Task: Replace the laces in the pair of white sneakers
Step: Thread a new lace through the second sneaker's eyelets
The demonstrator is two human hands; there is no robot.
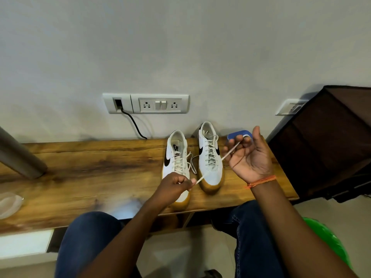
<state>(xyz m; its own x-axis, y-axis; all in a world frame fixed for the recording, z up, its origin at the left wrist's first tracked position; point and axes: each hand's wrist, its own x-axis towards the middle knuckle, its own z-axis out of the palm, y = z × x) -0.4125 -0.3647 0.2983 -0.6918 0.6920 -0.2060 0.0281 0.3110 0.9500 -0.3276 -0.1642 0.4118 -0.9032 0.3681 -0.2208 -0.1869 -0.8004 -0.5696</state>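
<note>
— Where were the 2 white sneakers (192, 157)?
— Stood side by side on the wooden table (90, 177), toes toward the near edge, heels toward the wall. Left sneaker (176, 155) partly unlaced, right sneaker (209, 157) laced up the front.

— And the lace (210, 167)?
— Stretched taut across the right sneaker's toe, from lower left up to the right, between both hands.

— Left hand (174, 184)?
— Curled in a grip, pinching the lace's near end, over the toe of the left sneaker.

— Right hand (249, 155)?
— Raised palm up, just right of the right sneaker, fingers bent round the lace's far end. An orange thread (261, 181) tied at that wrist.

— Anything else seen?
— A blue object (237, 135) behind the right hand's fingers, a wall socket panel (146, 103) with a black cable (134, 125) running down behind the table, and a dark cabinet (325, 141) at the right.
</note>
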